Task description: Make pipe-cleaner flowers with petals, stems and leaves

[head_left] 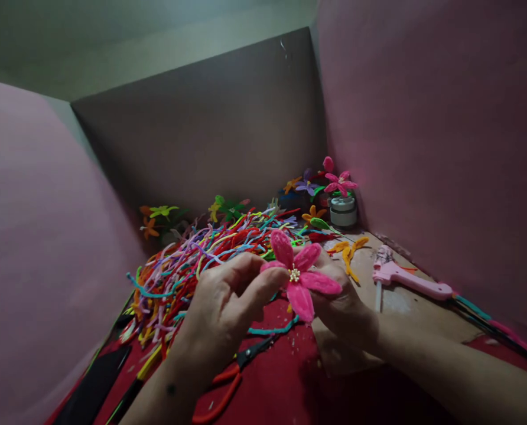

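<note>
A pink pipe-cleaner flower with five petals and a cream-coloured centre is held up in front of me. My left hand pinches a petal on its left side between thumb and fingers. From behind and to the right, my right hand grips the flower; its fingertips are hidden by the petals. Below the flower, scissors with orange-red handles lie on the red tabletop. A teal pipe cleaner rests just beyond their blades.
A large heap of mixed-colour pipe cleaners spreads behind my left hand. On cardboard at right lie a pink glue gun and an orange pipe-cleaner piece. Finished flowers stand at the back. A black flat object lies front left.
</note>
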The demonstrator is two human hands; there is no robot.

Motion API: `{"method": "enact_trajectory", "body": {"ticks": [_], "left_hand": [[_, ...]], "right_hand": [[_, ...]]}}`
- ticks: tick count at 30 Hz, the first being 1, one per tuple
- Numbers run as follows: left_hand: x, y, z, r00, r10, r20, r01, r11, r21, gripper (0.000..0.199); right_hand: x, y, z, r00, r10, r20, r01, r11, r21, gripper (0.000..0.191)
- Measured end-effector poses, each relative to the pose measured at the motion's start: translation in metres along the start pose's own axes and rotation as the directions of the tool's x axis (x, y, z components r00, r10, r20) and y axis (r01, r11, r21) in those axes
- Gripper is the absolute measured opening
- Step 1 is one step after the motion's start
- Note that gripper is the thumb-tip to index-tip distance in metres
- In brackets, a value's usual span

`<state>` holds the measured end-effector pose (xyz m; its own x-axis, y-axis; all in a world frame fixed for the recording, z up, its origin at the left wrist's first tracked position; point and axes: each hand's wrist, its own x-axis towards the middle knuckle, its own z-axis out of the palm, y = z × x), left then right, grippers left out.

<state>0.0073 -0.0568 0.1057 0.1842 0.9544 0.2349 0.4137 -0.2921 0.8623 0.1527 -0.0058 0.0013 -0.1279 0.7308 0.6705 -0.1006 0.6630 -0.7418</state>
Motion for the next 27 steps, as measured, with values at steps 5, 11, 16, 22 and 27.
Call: {"method": "enact_trajectory", "body": {"ticks": [5, 11, 16, 22, 27], "left_hand": [[0.006, -0.013, 0.003, 0.950, -0.224, 0.218, 0.296, 0.870, -0.395, 0.027], [0.009, -0.038, 0.005, 0.862, -0.146, 0.486, 0.489, 0.498, -0.716, 0.019], [0.013, -0.038, 0.003, 0.859, -0.176, 0.480, 0.500, 0.487, -0.716, 0.018], [0.007, -0.048, 0.012, 0.900, -0.289, 0.328, 0.437, 0.578, -0.689, 0.038], [-0.002, -0.041, 0.023, 0.917, -0.212, 0.336, 0.364, 0.790, -0.494, 0.023]], "right_hand": [[-0.001, -0.002, -0.002, 0.996, -0.068, 0.061, 0.071, 0.997, -0.040, 0.012], [-0.004, 0.000, -0.003, 0.996, -0.051, 0.069, 0.051, 0.999, -0.004, 0.012], [-0.001, 0.000, -0.004, 0.994, -0.102, 0.046, 0.105, 0.993, -0.061, 0.016], [0.004, -0.004, -0.005, 0.974, -0.225, 0.019, 0.223, 0.941, -0.256, 0.024], [0.003, -0.005, -0.005, 0.970, -0.242, 0.033, 0.240, 0.918, -0.316, 0.037]]}}
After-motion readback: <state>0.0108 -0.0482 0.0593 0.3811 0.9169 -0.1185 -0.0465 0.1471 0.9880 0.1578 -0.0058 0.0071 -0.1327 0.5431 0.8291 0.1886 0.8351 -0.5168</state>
